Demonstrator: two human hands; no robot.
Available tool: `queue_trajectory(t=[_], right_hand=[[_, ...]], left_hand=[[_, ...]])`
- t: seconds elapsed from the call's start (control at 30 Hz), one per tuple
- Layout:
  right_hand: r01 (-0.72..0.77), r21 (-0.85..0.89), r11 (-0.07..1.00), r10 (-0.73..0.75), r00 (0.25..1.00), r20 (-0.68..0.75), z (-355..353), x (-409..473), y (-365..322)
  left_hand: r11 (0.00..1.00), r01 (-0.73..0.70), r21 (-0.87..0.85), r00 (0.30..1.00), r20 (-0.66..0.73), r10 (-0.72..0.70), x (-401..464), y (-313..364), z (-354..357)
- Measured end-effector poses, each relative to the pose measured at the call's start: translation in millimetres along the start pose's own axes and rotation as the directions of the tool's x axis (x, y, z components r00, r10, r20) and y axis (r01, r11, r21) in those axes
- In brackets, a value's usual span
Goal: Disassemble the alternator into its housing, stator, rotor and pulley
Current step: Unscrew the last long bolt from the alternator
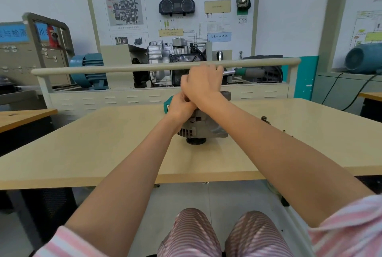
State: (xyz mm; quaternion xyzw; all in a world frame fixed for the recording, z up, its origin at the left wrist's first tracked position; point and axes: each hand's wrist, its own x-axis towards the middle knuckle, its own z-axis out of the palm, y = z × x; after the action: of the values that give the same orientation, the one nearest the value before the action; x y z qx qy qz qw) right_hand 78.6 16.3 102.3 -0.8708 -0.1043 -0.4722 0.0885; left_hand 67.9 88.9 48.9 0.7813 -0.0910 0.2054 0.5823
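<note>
Head view, ribbed grey cast alternator (203, 125) on pale laminate table (103, 143), right hand (201, 84) fingers gripping chrome wrench (228, 73), left hand (179, 107) fingers curled against housing.

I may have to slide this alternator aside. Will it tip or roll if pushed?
Probably heavy: the alternator looks like cast metal. It stands on its narrow round pulley, so a push could tip it. Both the left hand and the right hand are on top.

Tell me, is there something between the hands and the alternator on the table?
Nothing visible. The left hand rests directly on top of the alternator. The right hand, just above, grips a metal tool handle, so it meets the alternator only through that tool.
</note>
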Motion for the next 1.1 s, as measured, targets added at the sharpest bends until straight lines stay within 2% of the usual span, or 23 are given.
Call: queue_trajectory(t=[0.13,0.3,0.47,0.53,0.6,0.7,0.73,0.77,0.8,0.87,0.9,0.93,0.97,1.0,1.03,1.07,1.1], right_hand=[[0.053,0.270,0.961,-0.024,0.994,-0.110,5,-9,15],[-0.117,0.326,0.938,0.163,0.979,-0.119,13,-16,10],[-0.086,0.537,0.839,0.163,0.982,-0.097,6,-7,5],[-0.105,0.704,0.703,0.167,0.986,-0.019,2,-4,10],[-0.191,0.866,0.461,0.165,0.978,0.128,-3,-2,15],[-0.358,0.923,0.143,0.166,0.928,0.335,-9,4,16],[-0.385,0.921,0.062,0.167,0.914,0.370,-9,6,16],[-0.395,0.918,0.031,0.171,0.907,0.384,-8,7,15],[-0.390,0.919,0.057,0.178,0.910,0.375,-7,6,15],[-0.314,0.925,0.215,0.177,0.944,0.279,-2,1,15],[-0.240,0.915,0.323,0.158,0.967,0.198,0,-1,15],[-0.146,0.864,0.482,0.123,0.988,0.098,2,-3,16],[-0.051,0.732,0.680,0.077,0.997,-0.001,4,-5,17],[0.011,0.528,0.849,0.032,0.997,-0.072,6,-6,17],[0.021,0.323,0.946,0.014,0.994,-0.106,7,-8,15],[-0.005,0.186,0.983,0.027,0.993,-0.115,8,-10,13],[-0.029,0.128,0.991,0.044,0.992,-0.116,9,-11,12]], left_hand=[[0.999,-0.044,-0.016,0.998,0.039,0.045,-1,-2,0],[0.996,-0.086,-0.014,0.995,0.048,0.087,0,-3,2],[0.997,-0.077,-0.020,0.996,0.034,0.078,0,-4,-1],[0.996,-0.087,-0.035,0.994,0.057,0.089,-2,-4,-1],[0.996,-0.082,-0.047,0.993,0.077,0.085,-2,-4,-1],[0.996,-0.065,-0.062,0.993,0.091,0.070,-2,-4,-2],[0.996,-0.057,-0.062,0.994,0.093,0.062,-2,-4,-2],[0.997,-0.047,-0.061,0.994,0.092,0.052,-1,-4,-2],[0.997,-0.035,-0.064,0.995,0.090,0.041,-1,-3,-3],[0.997,-0.022,-0.078,0.996,0.087,0.029,0,-2,-4],[0.997,-0.023,-0.076,0.996,0.086,0.030,0,-1,-4],[0.997,-0.026,-0.069,0.996,0.079,0.031,0,1,-4],[0.998,-0.028,-0.058,0.998,0.063,0.031,0,1,-3],[0.999,-0.022,-0.047,0.999,0.042,0.024,0,1,-2],[0.999,-0.013,-0.031,1.000,0.021,0.014,1,1,-2],[1.000,-0.004,-0.014,1.000,0.008,0.004,1,1,-1],[1.000,0.002,-0.002,1.000,0.002,-0.002,1,2,0]])
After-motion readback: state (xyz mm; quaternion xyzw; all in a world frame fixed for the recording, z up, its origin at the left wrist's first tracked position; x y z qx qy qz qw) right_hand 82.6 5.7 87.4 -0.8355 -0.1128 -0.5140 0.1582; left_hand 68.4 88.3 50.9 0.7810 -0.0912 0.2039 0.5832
